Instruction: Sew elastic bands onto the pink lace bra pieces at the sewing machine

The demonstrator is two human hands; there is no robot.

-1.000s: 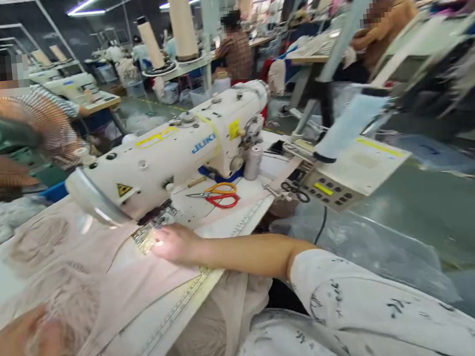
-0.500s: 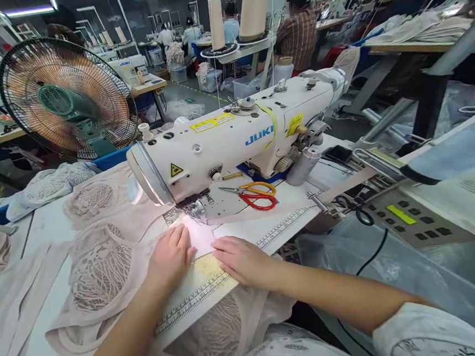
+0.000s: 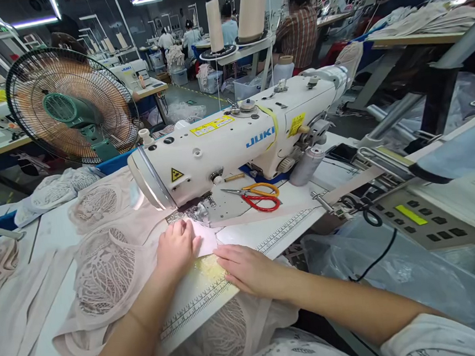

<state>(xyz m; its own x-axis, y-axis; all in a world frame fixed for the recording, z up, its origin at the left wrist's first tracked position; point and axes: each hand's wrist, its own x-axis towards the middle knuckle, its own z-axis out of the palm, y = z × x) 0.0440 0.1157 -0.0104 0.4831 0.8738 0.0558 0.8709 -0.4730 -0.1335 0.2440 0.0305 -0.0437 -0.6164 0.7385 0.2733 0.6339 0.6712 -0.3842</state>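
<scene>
Head view: both my hands are down on the table (image 3: 57, 230), right in front of the white JUKI sewing machine (image 3: 226, 145). My left hand (image 3: 176, 247) lies palm down on the left part of a pale pink piece of fabric (image 3: 205, 237), four fingers close together pointing at the needle area, thumb spread off to the side, not closed around anything. My right hand (image 3: 245, 268) sits at the fabric's near right corner, fingers stretched out and side by side. Honestly can't tell if that one is pinching the edge or just resting on it, since the underside is hidden.

The fabric itself lies flat on the table between my hands, its far end up by the presser foot (image 3: 201, 211). Can't make out whether it's actually under the foot. A yellowish patch (image 3: 212, 266) shows on the tabletop just below it, and a printed ruler scale (image 3: 284, 234) runs along the front edge.

Left of my left hand there's a beige lace cup (image 3: 104, 272) spread on the table, and more lace fabric (image 3: 220, 334) hangs below the table edge near my lap. Scissors (image 3: 242, 192) with one orange and one red handle lie beside the machine bed, with a grey thread spool (image 3: 306, 166) standing tilted past them.
</scene>
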